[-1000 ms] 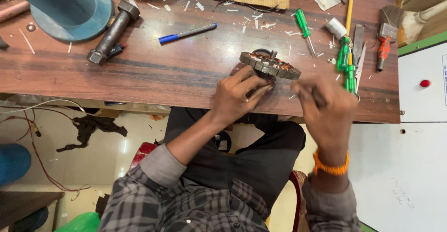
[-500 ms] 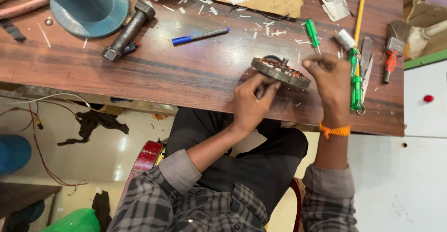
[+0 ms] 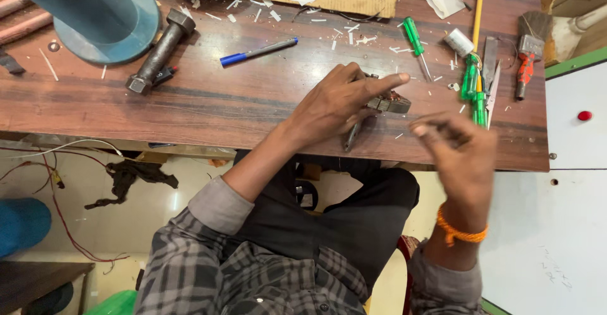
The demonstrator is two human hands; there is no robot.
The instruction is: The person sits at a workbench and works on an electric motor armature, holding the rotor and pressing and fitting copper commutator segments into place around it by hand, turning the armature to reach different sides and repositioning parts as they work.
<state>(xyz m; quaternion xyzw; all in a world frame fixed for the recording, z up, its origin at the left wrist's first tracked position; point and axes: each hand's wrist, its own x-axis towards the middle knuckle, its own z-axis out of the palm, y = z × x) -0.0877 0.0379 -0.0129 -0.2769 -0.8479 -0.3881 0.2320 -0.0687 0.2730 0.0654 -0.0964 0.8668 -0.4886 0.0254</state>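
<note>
Left hand (image 3: 338, 103) over metal ring (image 3: 389, 104), seemingly gripping.

The person wears a plaid shirt (image 3: 208, 271) in grey, black and white checks, filling the lower middle of the frame. Its left sleeve (image 3: 218, 204) ends in a plain grey cuff, turned back on the forearm; the right sleeve (image 3: 442, 283), at lower right, ends the same way. Dark trousers (image 3: 354, 220) cover the lap at centre. An orange thread band (image 3: 460, 231) circles the right wrist. Both hands are bare.
</note>
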